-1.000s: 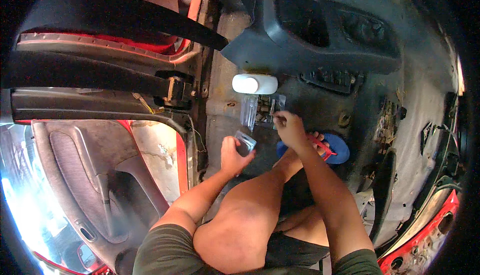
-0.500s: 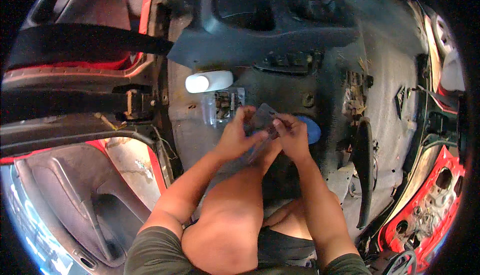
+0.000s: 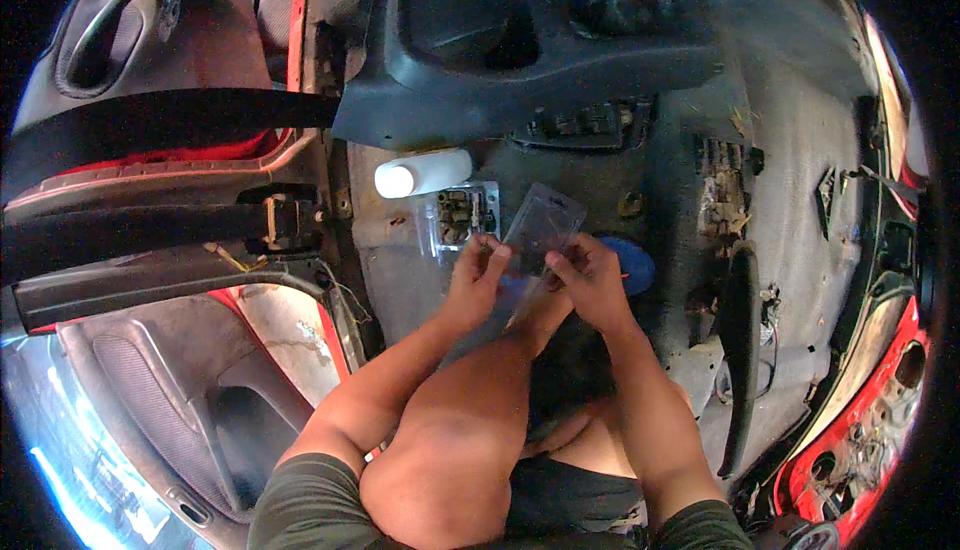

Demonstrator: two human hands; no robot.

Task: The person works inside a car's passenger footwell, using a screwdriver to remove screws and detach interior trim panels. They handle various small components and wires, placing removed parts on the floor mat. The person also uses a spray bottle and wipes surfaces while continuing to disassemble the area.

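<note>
My right hand (image 3: 597, 278) is closed on a clear plastic blister package (image 3: 545, 222), thumb in front, and holds it tilted above my lower leg. Just left of the package is my left hand (image 3: 474, 282), its thumb and fingers pinched together. What it pinches, if anything, is too small to make out. On the floor beyond my left hand lies another clear plastic piece (image 3: 428, 226), with a see-through pack of small dark parts (image 3: 462, 218) beside it. A white bottle (image 3: 432, 172) rests on its side behind them.
I am inside a stripped car with a worn grey floor (image 3: 790, 220). A dark plastic console (image 3: 450, 100) spans the far side. Blue footwear (image 3: 628, 266) is beside my right hand. A door panel (image 3: 170, 380) stands at left, a black curved bar (image 3: 738, 350) at right.
My left hand has come away from the package and its fingers have drawn together. The package now stands more in view in my right hand. The whole view has shifted slightly.
</note>
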